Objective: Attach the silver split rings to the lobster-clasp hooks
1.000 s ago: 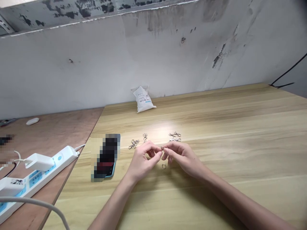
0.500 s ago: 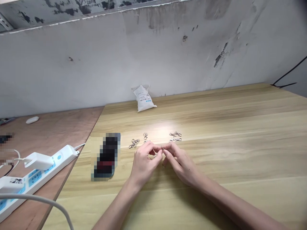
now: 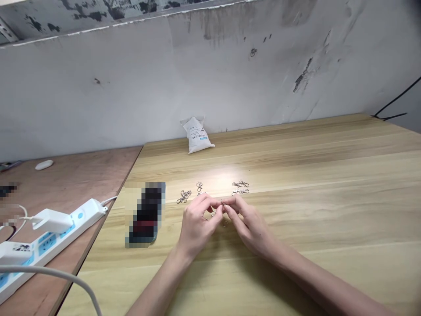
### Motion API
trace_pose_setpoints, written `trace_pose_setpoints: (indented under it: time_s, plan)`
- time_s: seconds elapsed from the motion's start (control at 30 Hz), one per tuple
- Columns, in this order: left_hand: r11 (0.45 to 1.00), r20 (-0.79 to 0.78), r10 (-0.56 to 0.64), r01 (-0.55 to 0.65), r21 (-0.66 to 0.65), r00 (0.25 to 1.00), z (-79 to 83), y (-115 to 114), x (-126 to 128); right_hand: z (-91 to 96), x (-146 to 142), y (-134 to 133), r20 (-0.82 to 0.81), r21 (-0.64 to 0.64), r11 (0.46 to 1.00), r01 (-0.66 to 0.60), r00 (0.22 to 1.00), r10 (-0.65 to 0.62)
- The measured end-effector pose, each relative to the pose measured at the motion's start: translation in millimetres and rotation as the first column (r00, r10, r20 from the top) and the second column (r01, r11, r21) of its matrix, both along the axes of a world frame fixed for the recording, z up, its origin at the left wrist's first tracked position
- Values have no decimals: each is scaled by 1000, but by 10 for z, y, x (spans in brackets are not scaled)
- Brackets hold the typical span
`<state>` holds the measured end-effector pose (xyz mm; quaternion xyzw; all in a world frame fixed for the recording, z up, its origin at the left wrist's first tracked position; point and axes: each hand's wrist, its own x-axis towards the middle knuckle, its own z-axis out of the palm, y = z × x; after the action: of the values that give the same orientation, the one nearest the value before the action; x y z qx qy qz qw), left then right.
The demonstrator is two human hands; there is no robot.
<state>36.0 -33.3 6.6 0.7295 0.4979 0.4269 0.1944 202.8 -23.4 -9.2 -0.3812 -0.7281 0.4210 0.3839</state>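
Note:
My left hand [image 3: 199, 219] and my right hand [image 3: 250, 224] meet over the wooden table, fingertips pinched together. Between them is a small metal clasp [image 3: 222, 202], mostly covered by the fingers. A metal ring [image 3: 213, 213] shows below the left fingers, and another ring [image 3: 225, 223] shows beneath the right fingers; what they attach to is hidden. Beyond my left hand lie a bunch of swivel clasps [image 3: 183, 196] and a single clasp with a ring [image 3: 199, 186]. Several more clasps [image 3: 240, 188] lie in two rows past my right fingertips.
To the left is a pixelated phone-like object [image 3: 148, 215]. A white packet with a label [image 3: 198, 136] leans by the wall. On the darker table at left, a white power strip [image 3: 87, 213] holds plugs, and a grey cable [image 3: 59, 274] curves across the near corner.
Both hands stay at the same spot, still pinching the clasp. The right fingers have shifted slightly, and the ring beneath them shows more clearly.

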Motion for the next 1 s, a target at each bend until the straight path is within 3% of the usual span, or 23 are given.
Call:
trace_pose_setpoints:
  time_s: [0.53,0.77,0.9,1.0]
  plan:
    - [1000,-12,3,-3,15,1000,10,12,-5,30,-9,-3,6,32,999,-3,1000,3]
    - [996,-66,37,-31,89,997,31,17,-5,45,-6,-11,20,46,999,-12,1000,11]
    - [994,-109,54,-43,105,993,24,33,-39,35,14,32,33,159,987,4,999,-9]
    - [987,-171,93,-67,148,981,13,56,-81,-11,60,119,103,382,924,11,993,-54]
